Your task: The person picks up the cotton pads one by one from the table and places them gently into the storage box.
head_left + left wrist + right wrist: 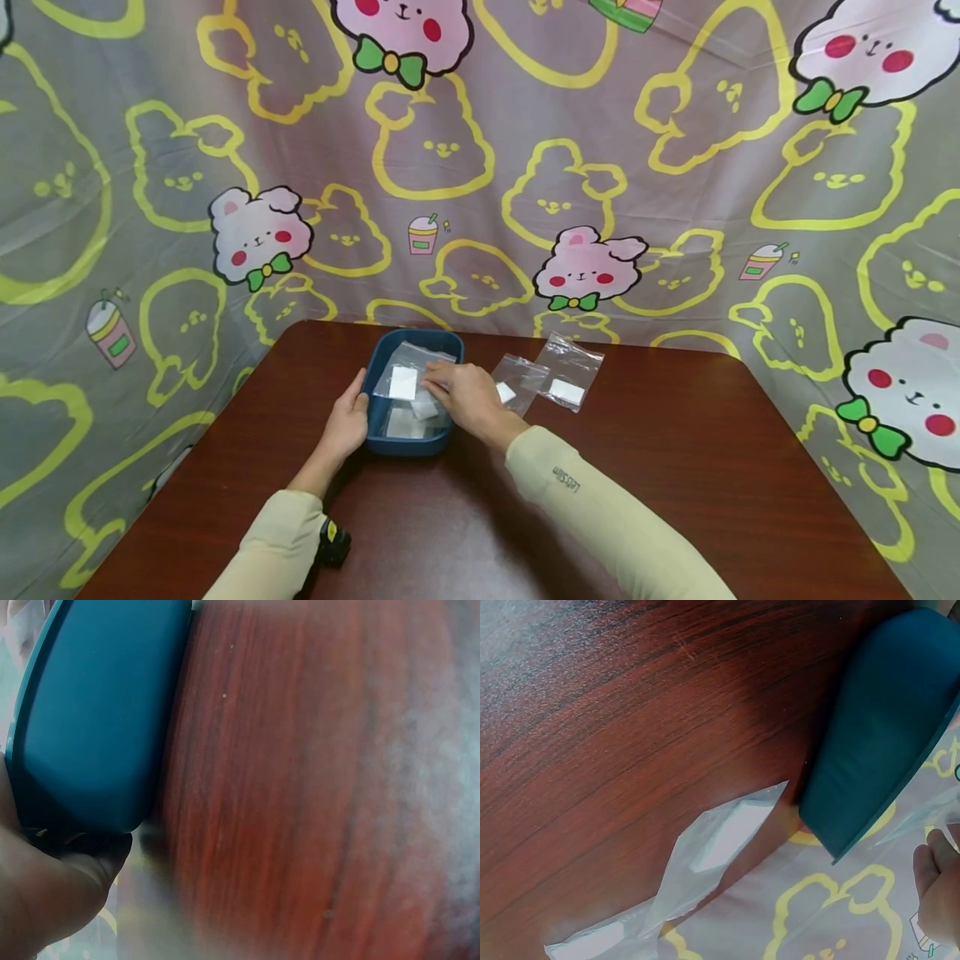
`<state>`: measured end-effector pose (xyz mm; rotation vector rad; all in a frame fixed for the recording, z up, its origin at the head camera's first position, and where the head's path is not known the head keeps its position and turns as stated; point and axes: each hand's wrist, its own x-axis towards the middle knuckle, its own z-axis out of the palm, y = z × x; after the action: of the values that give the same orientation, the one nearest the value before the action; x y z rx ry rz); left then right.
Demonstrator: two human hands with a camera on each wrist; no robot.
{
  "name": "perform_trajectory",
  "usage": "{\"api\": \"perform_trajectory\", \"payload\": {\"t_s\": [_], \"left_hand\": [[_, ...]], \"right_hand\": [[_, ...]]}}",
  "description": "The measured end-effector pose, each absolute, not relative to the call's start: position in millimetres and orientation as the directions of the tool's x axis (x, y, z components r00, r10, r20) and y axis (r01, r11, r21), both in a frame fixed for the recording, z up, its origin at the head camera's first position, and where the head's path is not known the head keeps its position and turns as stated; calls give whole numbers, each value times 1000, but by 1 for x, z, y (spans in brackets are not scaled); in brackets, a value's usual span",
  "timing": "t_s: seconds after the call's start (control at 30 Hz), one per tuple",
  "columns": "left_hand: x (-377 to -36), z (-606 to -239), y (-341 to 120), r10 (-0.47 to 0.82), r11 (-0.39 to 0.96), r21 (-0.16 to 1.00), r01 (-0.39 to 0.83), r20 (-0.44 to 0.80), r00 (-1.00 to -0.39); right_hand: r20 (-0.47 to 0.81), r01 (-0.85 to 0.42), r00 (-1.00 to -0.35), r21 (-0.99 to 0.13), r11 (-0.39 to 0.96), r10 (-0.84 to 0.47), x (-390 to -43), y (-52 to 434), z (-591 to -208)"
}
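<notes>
My left hand (347,423) grips the rim of the blue tray (372,436) on the counter (675,467) while my right hand (459,395) pinches a clear zip bag (408,372) inside it, apparently mid-sorting; lifting it out cleanly likely comes next.

Makeshift home-style recording corner, dark wooden table (675,467), cartoon bunny-print cloth backdrop (525,167) draped on all sides

A dark teal plastic tray (375,379) sits mid-frame on reddish-brown wood-grain table (675,450); grey backdrop cloth (675,167) above shows yellow-outlined bunnies.
</notes>
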<state>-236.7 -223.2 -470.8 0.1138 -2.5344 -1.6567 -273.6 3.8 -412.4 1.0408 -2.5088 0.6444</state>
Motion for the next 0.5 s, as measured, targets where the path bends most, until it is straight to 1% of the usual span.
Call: {"api": "perform_trajectory", "payload": {"t_s": [0.3, 0.5], "left_hand": [[-235, -470, -224, -113, 398, 917, -10, 38, -993], [-234, -470, -224, -111, 388, 922, -7, 39, -993]], "right_hand": [[484, -739, -658, -269, 618, -577, -271, 4, -415], [474, -729, -671, -281, 623, -570, -270, 4, -416]]}}
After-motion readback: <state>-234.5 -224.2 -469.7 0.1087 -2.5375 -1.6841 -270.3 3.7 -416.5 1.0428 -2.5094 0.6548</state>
